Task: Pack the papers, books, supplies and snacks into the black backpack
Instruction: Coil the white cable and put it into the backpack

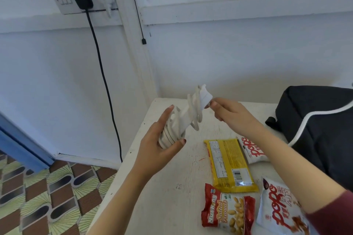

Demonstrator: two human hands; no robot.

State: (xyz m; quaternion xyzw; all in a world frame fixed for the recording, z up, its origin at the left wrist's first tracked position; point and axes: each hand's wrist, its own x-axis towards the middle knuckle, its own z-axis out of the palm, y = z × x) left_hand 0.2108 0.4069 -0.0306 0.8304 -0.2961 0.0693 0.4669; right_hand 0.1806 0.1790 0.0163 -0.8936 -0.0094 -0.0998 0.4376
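Above the desk's (168,187) far left corner, the left hand (158,150) is cradling a coiled white charger cable (177,120), fingers loosely curled around it. The right hand (231,112) is pinching its plug end. The black backpack (317,126) is lying at the far right edge, with snack packets (229,164) near it.

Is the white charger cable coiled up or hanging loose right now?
Coiled. The white cable is looped around its charger body, the left hand gripping one end, the right hand pinching the other, above the table.
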